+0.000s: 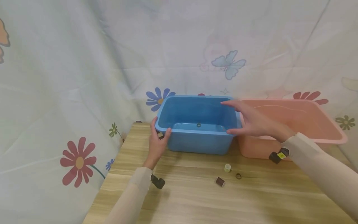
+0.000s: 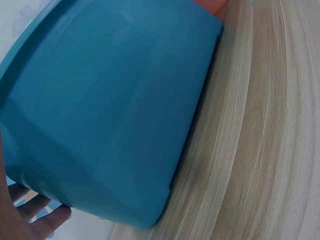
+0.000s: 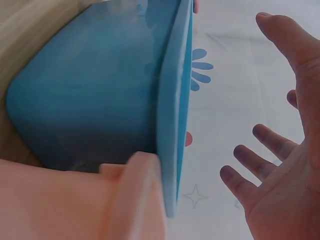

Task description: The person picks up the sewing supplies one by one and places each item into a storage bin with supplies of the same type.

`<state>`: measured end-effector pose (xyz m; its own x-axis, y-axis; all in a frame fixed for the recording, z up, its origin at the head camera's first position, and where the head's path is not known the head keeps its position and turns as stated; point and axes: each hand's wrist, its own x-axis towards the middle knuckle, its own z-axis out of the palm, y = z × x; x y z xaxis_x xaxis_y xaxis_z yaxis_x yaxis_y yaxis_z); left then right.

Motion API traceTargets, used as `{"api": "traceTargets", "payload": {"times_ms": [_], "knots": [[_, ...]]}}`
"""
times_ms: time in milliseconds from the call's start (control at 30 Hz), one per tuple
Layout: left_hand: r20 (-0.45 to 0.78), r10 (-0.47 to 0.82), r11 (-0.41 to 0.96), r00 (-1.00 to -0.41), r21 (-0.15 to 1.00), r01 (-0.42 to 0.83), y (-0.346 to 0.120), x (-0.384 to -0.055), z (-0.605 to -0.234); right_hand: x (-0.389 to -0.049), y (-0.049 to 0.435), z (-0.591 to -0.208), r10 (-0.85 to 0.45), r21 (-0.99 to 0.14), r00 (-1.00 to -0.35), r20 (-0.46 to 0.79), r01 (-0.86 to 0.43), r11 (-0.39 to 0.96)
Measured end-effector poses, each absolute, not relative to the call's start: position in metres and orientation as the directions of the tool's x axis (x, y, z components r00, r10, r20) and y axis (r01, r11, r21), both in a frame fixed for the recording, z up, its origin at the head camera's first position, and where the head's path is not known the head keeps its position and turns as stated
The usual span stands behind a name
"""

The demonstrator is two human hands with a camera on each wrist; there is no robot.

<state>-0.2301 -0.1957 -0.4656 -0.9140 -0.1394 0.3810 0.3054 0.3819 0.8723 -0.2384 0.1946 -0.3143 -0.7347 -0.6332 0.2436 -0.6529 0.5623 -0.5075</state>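
A blue plastic tub [image 1: 199,143] stands on the wooden table. My left hand [image 1: 158,143] holds its front left corner, the thumb on the front rim and the other fingers along the left side; in the left wrist view those fingers [image 2: 52,220] show at the tub's side wall. Over the tub's right end is my right hand [image 1: 251,121], fingers and thumb spread apart. From the right wrist, this hand [image 3: 285,175] appears above the blue rim [image 3: 172,110], holding nothing. A small dark round piece [image 1: 199,124] lies on the tub's floor.
A pink tub [image 1: 260,149] stands close against the blue one on the right. In front lie a pale green spool [image 1: 227,168], a dark brown thread spool [image 1: 220,181] and a small dark ring [image 1: 238,176]. Behind hangs a flowered curtain [image 1: 179,56].
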Motion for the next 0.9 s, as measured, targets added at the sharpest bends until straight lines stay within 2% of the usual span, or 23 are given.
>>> {"api": "traceTargets", "payload": {"times_ms": [267, 533, 767, 900], "knots": [[0.399, -0.141, 0.399, -0.906, 0.861, 0.316, -0.196, -0.231, -0.466, -0.217, 0.214, -0.326, -0.621, -0.567, -0.751, 0.226, -0.619, 0.543], [0.39, -0.135, 0.382, -0.911, 0.869, 0.315, -0.197, -0.23, -0.466, -0.197, 0.231, -0.338, -0.603, -0.56, -0.758, 0.25, -0.621, 0.549], [0.381, -0.129, 0.375, -0.915, 0.873, 0.31, -0.197, -0.23, -0.465, -0.176, 0.246, -0.348, -0.547, -0.477, -0.778, 0.309, -0.624, 0.618], [0.395, -0.131, 0.385, -0.909, 0.865, 0.32, -0.198, -0.23, -0.465, -0.166, 0.255, -0.355, -0.545, -0.412, -0.758, 0.358, -0.653, 0.636]]}}
